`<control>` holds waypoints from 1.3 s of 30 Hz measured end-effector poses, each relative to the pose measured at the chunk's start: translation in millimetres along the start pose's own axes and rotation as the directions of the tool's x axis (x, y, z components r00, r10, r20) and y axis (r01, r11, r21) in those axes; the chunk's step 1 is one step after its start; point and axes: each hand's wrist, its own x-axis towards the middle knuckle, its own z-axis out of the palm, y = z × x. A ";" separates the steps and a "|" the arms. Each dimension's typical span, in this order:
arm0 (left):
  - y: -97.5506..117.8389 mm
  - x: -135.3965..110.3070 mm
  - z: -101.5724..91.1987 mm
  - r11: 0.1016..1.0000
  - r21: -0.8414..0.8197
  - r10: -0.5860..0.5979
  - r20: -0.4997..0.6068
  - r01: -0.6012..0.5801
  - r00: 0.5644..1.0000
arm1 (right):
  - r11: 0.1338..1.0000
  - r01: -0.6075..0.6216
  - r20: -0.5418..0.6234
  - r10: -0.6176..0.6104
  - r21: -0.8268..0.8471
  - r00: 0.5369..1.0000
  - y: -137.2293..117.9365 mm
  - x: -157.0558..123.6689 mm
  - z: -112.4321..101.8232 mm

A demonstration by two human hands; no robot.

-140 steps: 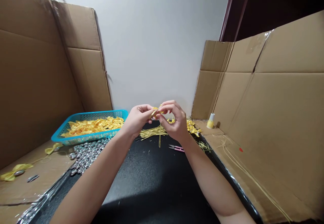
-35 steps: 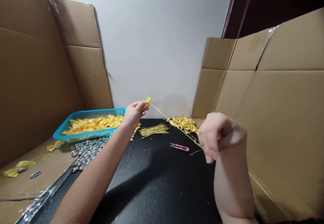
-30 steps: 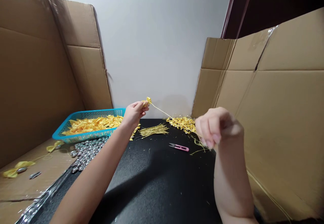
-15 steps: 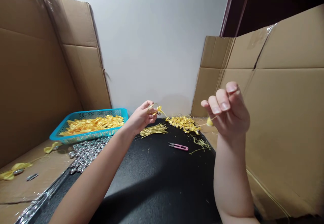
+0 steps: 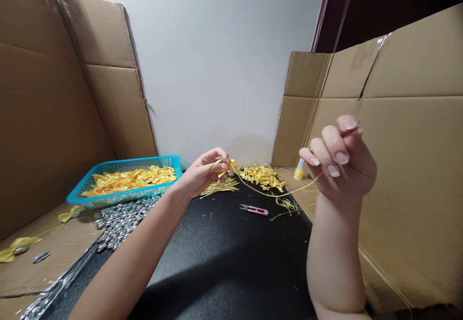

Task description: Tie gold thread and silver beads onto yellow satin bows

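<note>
My left hand [image 5: 208,171] pinches a yellow ribbon bow [image 5: 233,164] above the black table; a small silvery piece shows beneath its fingers. From the bow a thin yellow cord [image 5: 269,195] sags across to my right hand [image 5: 342,158], raised on the right with its fingers curled round the cord. A thin dark tip, too small to name, sticks out between that thumb and forefinger. Behind and below lie a bundle of gold strips [image 5: 220,187], a heap of yellow bows with silver beads [image 5: 262,178] and pink thread snips [image 5: 253,209].
At the left a blue basket [image 5: 77,192] holds yellow ribbon pieces, with a pile of silver beads [image 5: 125,219] before it. Cord scraps [image 5: 288,206] lie near the right edge. A small yellow-and-white bottle [image 5: 299,169] stands behind my right hand. Cardboard walls [image 5: 405,166] flank the table.
My right hand has moved right and slightly down, its fingers still curled. The cord, straighter before, now hangs in a slack curve. My left hand has shifted slightly, still with the bow.
</note>
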 end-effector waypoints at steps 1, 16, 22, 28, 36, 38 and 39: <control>0.1 -0.3 0.6 1.000 -0.006 0.002 0.007 -0.002 1.000 | 1.000 -0.002 0.001 0.002 0.000 1.000 0.0 -0.1 -0.1; -5.5 2.7 -0.9 0.999 0.039 -0.021 0.015 0.020 1.000 | 0.977 -0.033 -0.021 0.039 0.212 0.999 -19.4 -3.4 7.3; -13.5 10.3 -7.7 0.991 0.128 0.050 -0.010 -0.048 0.999 | 0.893 -0.197 -0.049 0.236 0.405 0.971 -58.2 -20.8 11.1; -19.4 13.9 -13.1 0.966 0.216 0.154 -0.046 -0.140 0.987 | 0.875 -0.302 0.001 0.326 0.379 0.945 -67.6 -29.4 21.8; -16.6 11.3 -9.9 0.913 0.363 0.233 -0.085 -0.188 0.969 | 0.891 -0.261 -0.109 0.321 0.371 0.941 -65.4 -25.1 18.1; -16.3 10.5 -8.6 0.898 0.391 0.247 -0.070 -0.201 0.967 | 0.903 -0.221 -0.143 0.290 0.368 0.946 -65.3 -25.0 15.2; -16.2 10.2 -8.2 0.892 0.402 0.252 -0.066 -0.205 0.965 | 0.911 -0.206 -0.156 0.276 0.358 0.948 -65.2 -25.5 13.0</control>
